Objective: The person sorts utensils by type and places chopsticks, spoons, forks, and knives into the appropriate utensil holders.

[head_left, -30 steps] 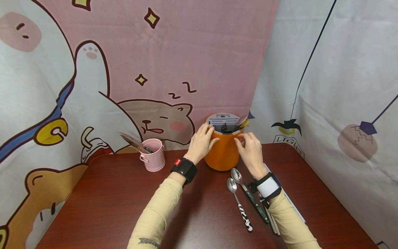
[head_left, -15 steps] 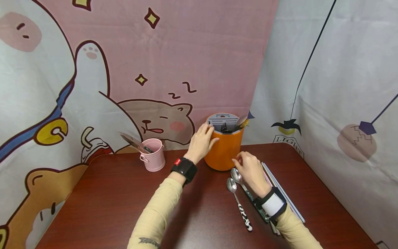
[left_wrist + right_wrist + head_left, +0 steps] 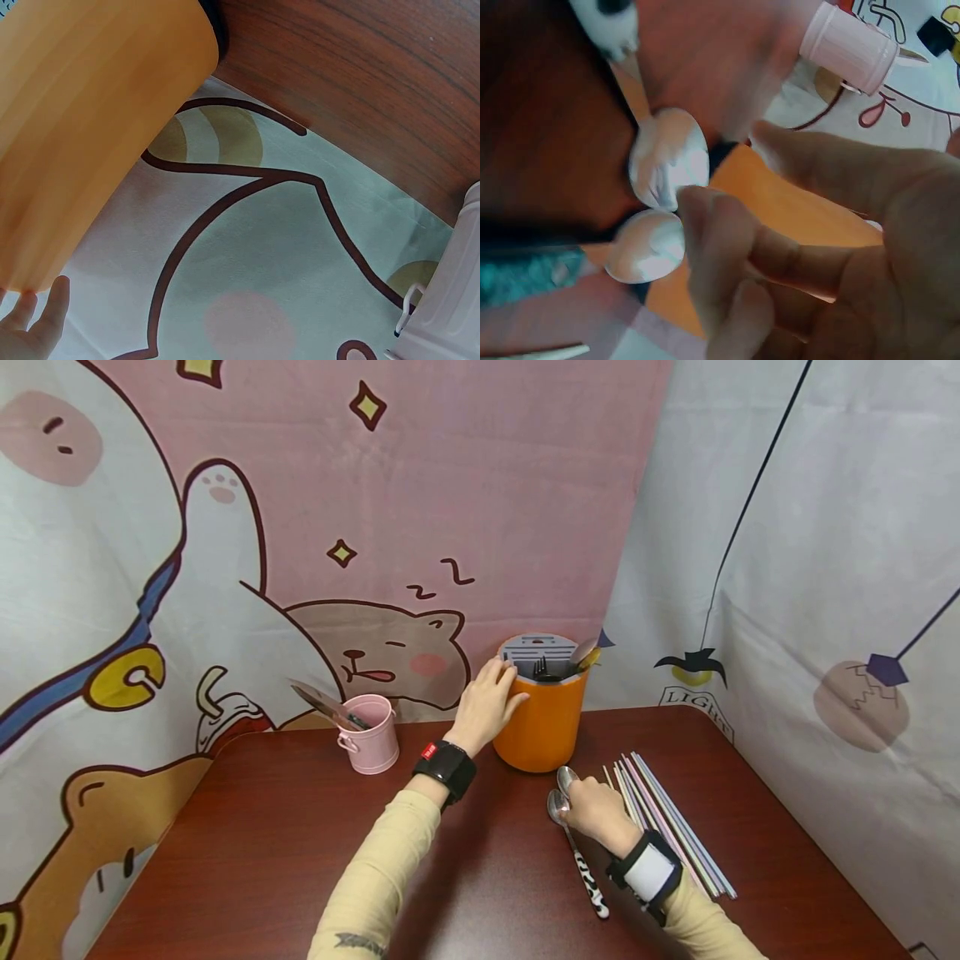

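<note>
My left hand (image 3: pixel 483 702) rested curled against the left side of the orange holder (image 3: pixel 542 718), fingers at its rim, steadying it at the far middle of the desk (image 3: pixel 285 860). My right hand (image 3: pixel 592 806) lay low on the desk just near of the holder, fingertips (image 3: pixel 697 206) touching the bowls of the two spoons (image 3: pixel 564 793). Whether they pinched either bowl or only rested on it, I could not tell.

Both spoons lay side by side, bowls far, handles running back toward me and a little right: the cow-patterned spoon (image 3: pixel 588 881) on the left, the green-handled spoon (image 3: pixel 641 247) beside it, mostly under my hand. The right hand was plainly the nearer one.

Straws (image 3: pixel 667 827) lay in a loose fan just right of the hand. A pink bucket (image 3: pixel 369 733) stood well left. Dark wood surface; cartoon curtains (image 3: pixel 300 527) hung behind.
</note>
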A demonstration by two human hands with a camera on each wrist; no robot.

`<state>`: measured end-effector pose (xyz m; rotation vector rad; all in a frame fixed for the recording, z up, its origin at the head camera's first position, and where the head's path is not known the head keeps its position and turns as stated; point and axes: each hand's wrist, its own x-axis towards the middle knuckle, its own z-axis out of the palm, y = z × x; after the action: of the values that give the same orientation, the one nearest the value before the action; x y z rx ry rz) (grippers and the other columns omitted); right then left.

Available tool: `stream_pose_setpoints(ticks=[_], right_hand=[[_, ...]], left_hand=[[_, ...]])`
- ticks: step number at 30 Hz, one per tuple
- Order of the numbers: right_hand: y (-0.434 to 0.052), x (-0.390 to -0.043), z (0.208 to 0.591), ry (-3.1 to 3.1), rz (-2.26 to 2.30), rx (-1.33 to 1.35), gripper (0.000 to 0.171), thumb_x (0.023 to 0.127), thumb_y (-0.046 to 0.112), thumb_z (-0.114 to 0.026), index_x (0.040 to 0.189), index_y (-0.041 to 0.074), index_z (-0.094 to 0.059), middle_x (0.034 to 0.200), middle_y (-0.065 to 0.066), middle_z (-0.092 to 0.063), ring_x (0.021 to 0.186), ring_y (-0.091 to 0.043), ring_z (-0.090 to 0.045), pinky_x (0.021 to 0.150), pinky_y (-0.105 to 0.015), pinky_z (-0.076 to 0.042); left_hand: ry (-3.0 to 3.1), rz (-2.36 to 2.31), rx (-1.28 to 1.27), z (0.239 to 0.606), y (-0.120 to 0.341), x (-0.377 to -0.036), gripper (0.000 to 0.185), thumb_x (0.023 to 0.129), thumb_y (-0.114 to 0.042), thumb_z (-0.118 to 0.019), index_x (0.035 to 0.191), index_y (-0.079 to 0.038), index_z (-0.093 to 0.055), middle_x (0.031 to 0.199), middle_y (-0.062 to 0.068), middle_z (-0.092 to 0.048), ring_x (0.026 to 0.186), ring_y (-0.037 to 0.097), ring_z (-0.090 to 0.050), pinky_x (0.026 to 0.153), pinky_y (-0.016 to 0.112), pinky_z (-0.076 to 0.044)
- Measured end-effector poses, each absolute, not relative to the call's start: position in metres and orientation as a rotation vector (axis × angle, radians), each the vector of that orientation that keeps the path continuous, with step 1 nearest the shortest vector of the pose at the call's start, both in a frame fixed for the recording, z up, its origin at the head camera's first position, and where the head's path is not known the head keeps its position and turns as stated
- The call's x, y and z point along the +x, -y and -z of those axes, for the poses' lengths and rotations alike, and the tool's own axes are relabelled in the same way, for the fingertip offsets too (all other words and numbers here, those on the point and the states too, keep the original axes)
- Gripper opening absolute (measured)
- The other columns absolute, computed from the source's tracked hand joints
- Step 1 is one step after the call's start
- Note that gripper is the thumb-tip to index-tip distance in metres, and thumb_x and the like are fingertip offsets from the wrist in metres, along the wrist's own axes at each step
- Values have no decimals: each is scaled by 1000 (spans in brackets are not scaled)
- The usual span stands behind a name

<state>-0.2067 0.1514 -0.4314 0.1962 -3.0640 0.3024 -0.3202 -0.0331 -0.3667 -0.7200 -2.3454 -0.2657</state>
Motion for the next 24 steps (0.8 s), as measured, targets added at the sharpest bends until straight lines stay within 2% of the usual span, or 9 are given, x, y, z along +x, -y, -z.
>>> stream_pose_setpoints(ticks=[4,11,18,24], right_hand=[[-149,-205,438,3151,-274,165,34,69,32,-83,71,3,-66,66,-9,-60,53,-23,-56,44,-37,-43],[-147,-200,442,3218,-268,140,28,67,25,-84,71,5,-65,72,-10,-64,61,-26,-61,51,-41,-47],[-147,-201,447,3235,-275,152,21,70,14,-76,63,8,-58,68,-9,-59,58,-24,-57,49,-39,-44],[-143,-203,449,3283,-287,67,21,69,20,-77,64,7,-61,72,-10,-63,61,-24,-58,52,-40,-46]], left_hand=[[2348,270,-719,367,33,-321,46,93,-44,-54,124,-10,-55,128,8,-52,125,21,-48,77,37,-55],[2352,276,-717,368,33,-320,47,93,-45,-54,125,-10,-55,128,8,-52,126,21,-47,79,37,-55],[2362,283,-715,367,33,-321,47,93,-44,-54,125,-10,-54,129,8,-51,127,21,-46,81,37,-55],[2368,288,-714,367,33,-320,47,94,-45,-54,125,-10,-54,129,8,-51,127,22,-46,81,38,-55]])
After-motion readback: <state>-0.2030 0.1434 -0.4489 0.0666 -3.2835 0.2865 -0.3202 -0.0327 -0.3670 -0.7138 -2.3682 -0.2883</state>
